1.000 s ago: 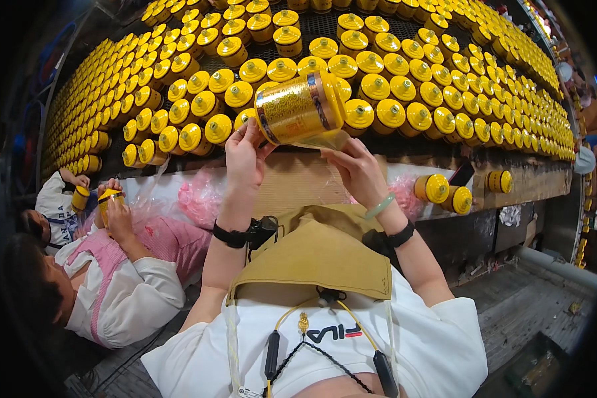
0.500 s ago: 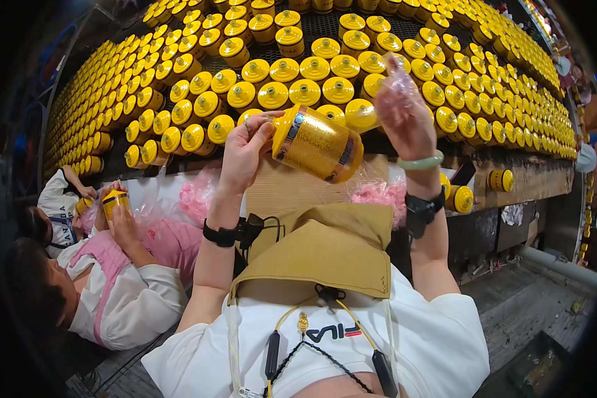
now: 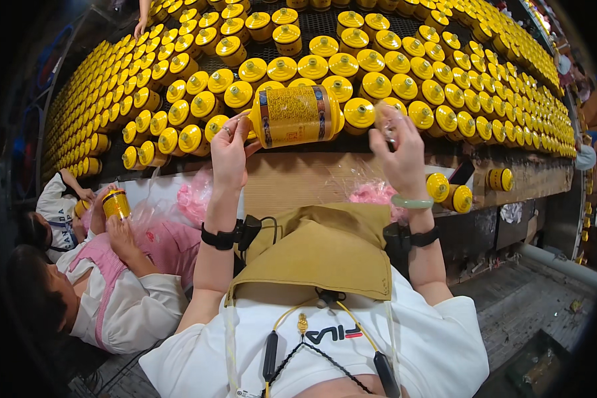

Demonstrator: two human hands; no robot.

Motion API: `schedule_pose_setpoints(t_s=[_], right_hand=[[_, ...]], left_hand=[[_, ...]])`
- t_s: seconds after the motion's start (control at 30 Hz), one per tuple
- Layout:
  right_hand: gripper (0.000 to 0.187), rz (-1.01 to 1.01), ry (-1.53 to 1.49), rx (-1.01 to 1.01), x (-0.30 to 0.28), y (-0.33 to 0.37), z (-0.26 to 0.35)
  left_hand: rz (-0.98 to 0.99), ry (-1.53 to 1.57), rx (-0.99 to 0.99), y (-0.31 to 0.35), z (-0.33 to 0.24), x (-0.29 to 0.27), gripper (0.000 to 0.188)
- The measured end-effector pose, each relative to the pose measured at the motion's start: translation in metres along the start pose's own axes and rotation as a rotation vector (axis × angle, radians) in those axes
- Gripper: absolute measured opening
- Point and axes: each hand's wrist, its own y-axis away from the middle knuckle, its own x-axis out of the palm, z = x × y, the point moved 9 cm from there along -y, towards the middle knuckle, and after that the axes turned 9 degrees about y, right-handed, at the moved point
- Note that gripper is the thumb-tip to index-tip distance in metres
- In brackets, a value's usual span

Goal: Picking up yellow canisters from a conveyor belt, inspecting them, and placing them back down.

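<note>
A yellow, gold-patterned canister (image 3: 297,116) with dark decorated bands lies sideways in the air above the table's near edge. My left hand (image 3: 230,142) is closed on its left end, thumb and fingers gripping the rim. To the right of the canister, apart from it, my right hand (image 3: 399,149) has its fingers curled around a crumpled bit of clear plastic film (image 3: 389,126). The film is slightly blurred, so its full shape does not show. Rows of yellow lidded canisters (image 3: 376,85) stand upright just beyond both hands.
Cardboard (image 3: 285,182) covers the near table edge. Pink material in clear plastic (image 3: 371,192) lies beside my right forearm, with another pink bundle (image 3: 195,199) at left. Two loose canisters (image 3: 459,198) and a phone (image 3: 462,174) sit at right. A co-worker (image 3: 122,285) at left holds a canister.
The canister has turned from a tilt to nearly level and shifted slightly left and up. My right hand has come down with the plastic film. Another person's hand has appeared at the far left.
</note>
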Motion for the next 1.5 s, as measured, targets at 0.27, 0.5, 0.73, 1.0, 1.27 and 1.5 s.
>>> schedule_pose_setpoints(t_s=[0.27, 0.5, 0.73, 1.0, 1.27, 1.5], right_hand=[[0.046, 0.245, -0.158, -0.015, 0.037, -0.004, 0.042], [0.024, 0.302, -0.145, 0.103, 0.053, 0.003, 0.020], [0.020, 0.143, -0.109, 0.005, 0.045, 0.003, 0.025], [0.027, 0.131, -0.196, 0.054, 0.047, 0.011, 0.031], [0.022, -0.057, -0.201, -0.178, 0.035, -0.001, 0.045], [0.025, -0.006, -0.560, -0.088, 0.033, -0.030, 0.055]], left_hand=[[0.026, -0.099, 0.019, 0.014, -0.003, 0.009, 0.024], [0.071, -0.140, 0.040, 0.022, -0.004, 0.014, 0.027], [0.036, -0.102, 0.012, 0.019, 0.002, 0.004, 0.031], [-0.007, -0.067, 0.062, 0.017, -0.001, -0.004, 0.030], [0.013, -0.068, 0.094, 0.018, -0.007, -0.002, 0.026], [0.177, -0.076, 0.194, 0.024, -0.018, 0.013, 0.022]])
